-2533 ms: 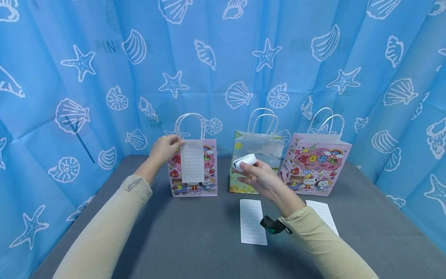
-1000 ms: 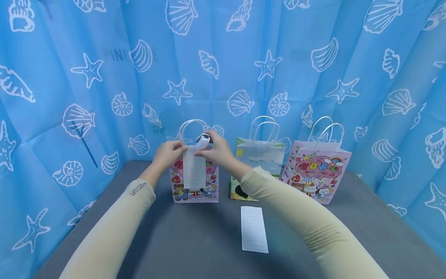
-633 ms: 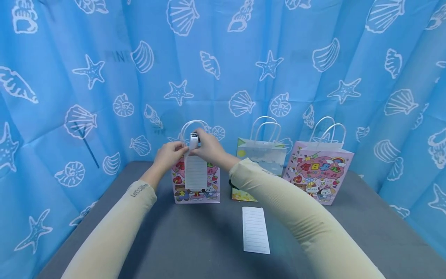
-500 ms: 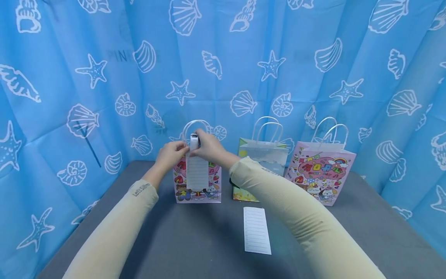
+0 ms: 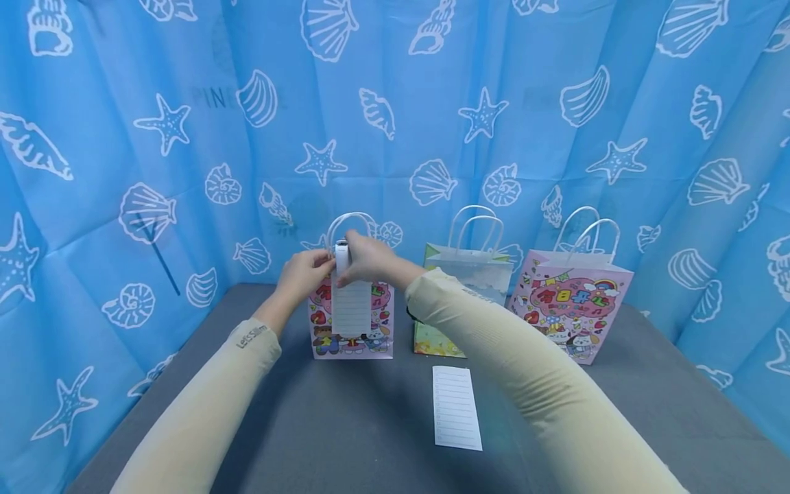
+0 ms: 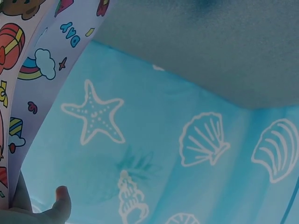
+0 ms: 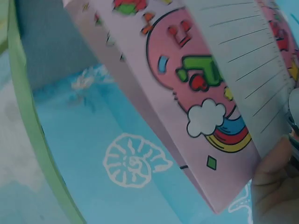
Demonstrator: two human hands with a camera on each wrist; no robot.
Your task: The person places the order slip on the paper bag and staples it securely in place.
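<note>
On the left stands a pink cartoon paper bag (image 5: 382, 328) with white handles. A lined white paper slip (image 5: 352, 312) lies against its front, the slip's top at the bag's upper edge. My left hand (image 5: 302, 276) pinches the bag's top rim by the slip's upper left corner. With my right hand (image 5: 373, 261) I grip a small white stapler (image 5: 342, 256), held upright over the slip's top. Its lower end and the bite on the paper are hidden. In the right wrist view the slip (image 7: 250, 60) hangs in front of the bag (image 7: 177, 93).
A green landscape bag (image 5: 472, 271) stands behind my right forearm, and another pink bag (image 5: 570, 302) is farther right. A second lined slip (image 5: 457, 408) lies on the grey table (image 5: 345, 439). A blue shell-print curtain (image 5: 382, 137) hangs close behind the bags.
My right hand has brought the stapler leftward from in front of the green bag to the slip's top and turned it upright. The left hand keeps its pinch. My right arm now covers the rightmost slip.
</note>
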